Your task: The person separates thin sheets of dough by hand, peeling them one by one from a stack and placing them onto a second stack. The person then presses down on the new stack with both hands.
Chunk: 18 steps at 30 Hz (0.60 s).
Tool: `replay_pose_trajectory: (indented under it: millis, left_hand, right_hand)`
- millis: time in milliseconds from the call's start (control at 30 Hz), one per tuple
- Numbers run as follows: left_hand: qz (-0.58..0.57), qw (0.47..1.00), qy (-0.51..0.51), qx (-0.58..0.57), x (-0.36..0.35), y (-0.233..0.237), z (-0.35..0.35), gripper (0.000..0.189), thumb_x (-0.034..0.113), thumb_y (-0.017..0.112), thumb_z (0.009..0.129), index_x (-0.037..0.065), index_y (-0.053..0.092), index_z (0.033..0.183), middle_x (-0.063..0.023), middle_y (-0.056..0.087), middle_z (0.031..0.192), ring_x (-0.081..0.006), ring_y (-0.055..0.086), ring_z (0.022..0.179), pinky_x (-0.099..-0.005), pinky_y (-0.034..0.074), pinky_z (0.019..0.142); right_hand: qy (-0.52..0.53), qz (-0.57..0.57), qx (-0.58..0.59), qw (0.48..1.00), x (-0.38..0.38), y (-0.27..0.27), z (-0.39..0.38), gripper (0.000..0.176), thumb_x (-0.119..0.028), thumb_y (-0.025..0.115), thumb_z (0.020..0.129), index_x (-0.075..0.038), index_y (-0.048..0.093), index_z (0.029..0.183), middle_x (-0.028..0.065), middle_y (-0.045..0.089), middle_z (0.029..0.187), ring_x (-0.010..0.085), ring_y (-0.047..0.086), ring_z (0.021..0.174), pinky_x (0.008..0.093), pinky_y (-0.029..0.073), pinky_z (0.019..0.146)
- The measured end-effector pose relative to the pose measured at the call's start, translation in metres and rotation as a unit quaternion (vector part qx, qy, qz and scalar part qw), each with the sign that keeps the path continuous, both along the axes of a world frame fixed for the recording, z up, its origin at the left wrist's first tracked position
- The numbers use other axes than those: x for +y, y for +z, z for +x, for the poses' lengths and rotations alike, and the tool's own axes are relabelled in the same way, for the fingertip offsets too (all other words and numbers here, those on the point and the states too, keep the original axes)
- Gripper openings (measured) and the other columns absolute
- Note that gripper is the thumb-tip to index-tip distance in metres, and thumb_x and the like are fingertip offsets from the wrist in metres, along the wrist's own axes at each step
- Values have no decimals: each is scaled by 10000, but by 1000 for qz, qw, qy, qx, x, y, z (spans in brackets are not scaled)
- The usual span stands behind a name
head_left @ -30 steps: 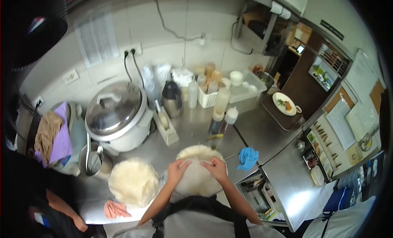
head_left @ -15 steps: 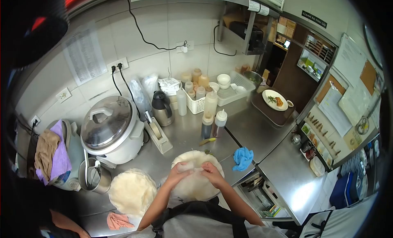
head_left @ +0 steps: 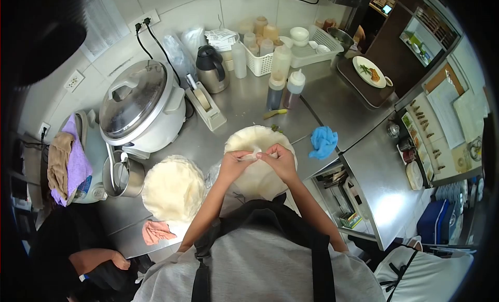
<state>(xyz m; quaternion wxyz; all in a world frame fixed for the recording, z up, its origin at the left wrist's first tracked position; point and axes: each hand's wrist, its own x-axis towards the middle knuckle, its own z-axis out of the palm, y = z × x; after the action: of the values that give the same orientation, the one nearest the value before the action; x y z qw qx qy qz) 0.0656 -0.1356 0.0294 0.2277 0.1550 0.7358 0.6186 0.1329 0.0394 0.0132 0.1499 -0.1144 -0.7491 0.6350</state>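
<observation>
Both my hands are over a stack of thin, round, pale wrapper sheets (head_left: 258, 183) near the counter's front edge. My left hand (head_left: 236, 163) and my right hand (head_left: 280, 160) meet fingertip to fingertip, each pinching a thin whitish wrapper (head_left: 254, 153) at the stack's upper part. To the left lies a second stack of round wrapper sheets (head_left: 174, 187), with a pink cloth (head_left: 157, 232) below it. Clear plastic (head_left: 213, 175) shows between the stacks. A small yellow-handled tool (head_left: 274, 114) lies beyond the stack, and a crumpled blue cloth (head_left: 323, 142) is to its right.
A large rice cooker (head_left: 136, 107), metal pot (head_left: 130, 177), tape dispenser (head_left: 207, 107), thermos jug (head_left: 210, 70) and squeeze bottles (head_left: 294, 89) stand around the counter. A plated dish sits on a brown tray (head_left: 358, 89). An open drawer (head_left: 351, 200) is at right; another person's hand (head_left: 120, 260) is lower left.
The view has tilted downward, so things sit higher in it. My hands have come closer together, fingertips now meeting at the thin wrapper.
</observation>
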Motion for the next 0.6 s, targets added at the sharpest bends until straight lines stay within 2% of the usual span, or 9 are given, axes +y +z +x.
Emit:
replay_pose_trajectory:
  millis: [67,167,267,333,367,433,467,533,600]
  left_hand:
    - [36,999,4,-28,-2,-3,0,231,81,743,815,6,720,1033,-16,692,787,-52,586,650,-209,469,582]
    - [64,995,13,-81,-8,-9,0,225,51,719,828,-5,711,1046,-30,700,849,-62,608,697,-207,485,633]
    - [74,990,13,-115,-10,-14,-3,228,44,704,838,-7,700,1059,-39,702,884,-66,619,732,-211,494,667]
    - [90,989,4,-117,-9,-18,-3,225,48,693,848,-2,694,1067,-38,701,890,-65,619,741,-216,497,671]
    - [69,995,0,-65,-7,-23,-4,226,49,690,850,-2,691,1070,-39,702,892,-67,620,742,-219,498,673]
    - [26,999,-5,36,-1,-28,-9,228,53,683,855,-3,685,1076,-42,705,895,-70,623,745,-225,501,677]
    - [40,997,-9,61,1,-29,-10,218,62,683,857,-3,690,1065,-42,706,886,-70,623,738,-226,499,673]
    - [60,993,-14,105,6,-17,-9,199,79,682,861,-5,698,1041,-43,710,868,-69,622,725,-227,496,666]
    - [14,995,-13,94,5,0,-3,186,105,692,858,-6,706,1007,-38,709,821,-65,616,700,-226,491,648]
  right_hand:
    - [-31,37,-27,998,5,10,2,266,-201,826,761,-41,614,781,-54,596,709,26,501,635,207,427,571]
    - [-81,-114,-21,990,13,11,-2,301,-228,848,733,-44,611,754,-39,601,678,22,506,630,213,439,573]
    - [-14,-120,-61,991,23,27,4,337,-270,872,696,-55,626,779,-26,615,700,54,530,664,242,461,613]
    - [16,31,-15,999,26,19,4,328,-270,870,685,-68,645,811,-14,618,705,82,547,695,260,471,647]
    - [33,106,7,994,26,16,4,327,-270,869,679,-74,654,828,-7,620,708,96,556,710,269,476,664]
    - [39,150,-7,988,21,24,4,307,-253,858,676,-83,668,847,5,613,703,118,564,731,277,475,686]
    - [45,169,-17,984,17,25,4,299,-245,853,674,-88,675,856,11,610,701,128,568,742,281,475,697]
    - [8,136,-4,991,18,9,1,277,-232,839,678,-89,678,852,33,598,687,139,568,708,285,476,677]
    - [-31,134,-3,990,17,5,-1,251,-223,826,691,-87,679,842,48,591,678,149,565,674,290,476,654]
